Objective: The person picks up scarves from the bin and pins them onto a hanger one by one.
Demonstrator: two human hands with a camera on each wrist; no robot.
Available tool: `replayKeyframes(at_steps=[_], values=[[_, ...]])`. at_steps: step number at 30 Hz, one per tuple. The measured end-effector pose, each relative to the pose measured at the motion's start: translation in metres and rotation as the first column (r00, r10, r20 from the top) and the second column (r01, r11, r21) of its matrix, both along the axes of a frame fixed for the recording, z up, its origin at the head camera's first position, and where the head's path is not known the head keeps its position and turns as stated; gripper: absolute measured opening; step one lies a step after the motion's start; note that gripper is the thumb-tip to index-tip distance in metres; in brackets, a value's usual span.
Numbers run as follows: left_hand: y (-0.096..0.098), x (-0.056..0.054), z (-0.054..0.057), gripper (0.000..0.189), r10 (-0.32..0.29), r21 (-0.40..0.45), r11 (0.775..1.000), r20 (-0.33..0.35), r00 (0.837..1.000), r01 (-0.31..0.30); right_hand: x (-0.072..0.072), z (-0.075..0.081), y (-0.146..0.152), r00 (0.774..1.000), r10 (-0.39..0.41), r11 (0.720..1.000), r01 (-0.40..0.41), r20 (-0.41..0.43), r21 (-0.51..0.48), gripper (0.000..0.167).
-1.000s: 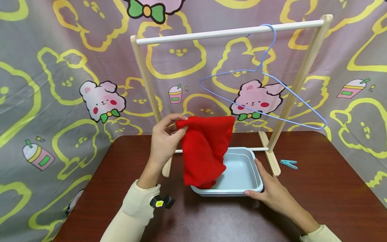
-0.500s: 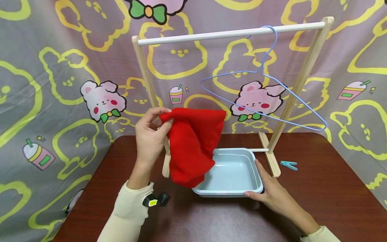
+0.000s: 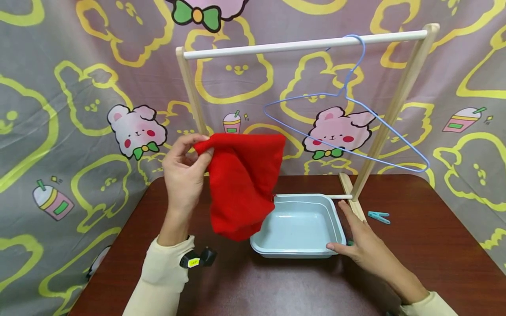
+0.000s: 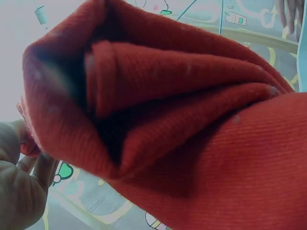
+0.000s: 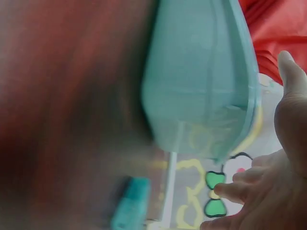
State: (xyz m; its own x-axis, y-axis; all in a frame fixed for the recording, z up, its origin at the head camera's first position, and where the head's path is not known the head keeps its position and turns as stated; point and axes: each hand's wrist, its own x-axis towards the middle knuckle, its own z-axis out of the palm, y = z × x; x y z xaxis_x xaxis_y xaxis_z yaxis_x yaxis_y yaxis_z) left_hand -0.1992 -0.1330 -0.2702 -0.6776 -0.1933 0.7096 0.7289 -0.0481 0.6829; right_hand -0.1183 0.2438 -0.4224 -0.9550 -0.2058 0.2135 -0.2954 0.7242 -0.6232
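My left hand (image 3: 183, 171) pinches a red ribbed cloth (image 3: 241, 180) by its upper left corner, and the cloth hangs in folds above the table's left-middle part. Close up in the left wrist view, the cloth (image 4: 192, 124) fills most of the picture, showing a folded opening; part of the left hand (image 4: 21, 182) appears at the edge. My right hand (image 3: 367, 248), fingers spread, is at the right side of a pale blue plastic basin (image 3: 300, 228). In the right wrist view the basin (image 5: 199, 72) stands beside that hand (image 5: 268, 177), whose fingers are extended.
A wooden rack (image 3: 403, 101) with a white top rail stands behind the basin. From the rail hangs a blue wire hanger (image 3: 348, 94). A teal clothespin (image 3: 378, 217) lies on the brown table (image 3: 427, 245) at right. Behind is a patterned curtain (image 3: 142, 96).
My left hand has moved left and up with the red cloth, which has come away from over the basin's left part. My right hand has loosened from the basin's right rim.
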Motion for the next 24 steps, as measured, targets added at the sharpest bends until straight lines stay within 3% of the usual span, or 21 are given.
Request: replayKeyframes(at_steps=[6,10,15,24], values=[[-0.007,0.002,0.003,0.021,0.038,0.005,0.999,-0.025,0.999,-0.038,0.0,0.027,0.006,0.993,0.011,1.0,-0.011,-0.114,-0.002,0.1],[-0.009,0.002,0.004,0.021,0.031,0.04,0.999,-0.032,0.999,-0.03,0.002,0.047,0.008,0.983,-0.007,1.0,0.012,-0.185,0.027,0.098],[-0.012,0.003,0.004,0.02,0.043,0.048,0.998,-0.027,0.999,-0.042,0.002,0.068,0.012,0.947,-0.021,0.995,0.05,-0.322,0.081,0.102],[-0.019,0.006,0.007,0.021,0.05,0.035,0.998,-0.016,0.999,-0.05,-0.005,0.102,0.022,0.874,-0.019,0.997,0.053,-0.485,0.057,0.101]])
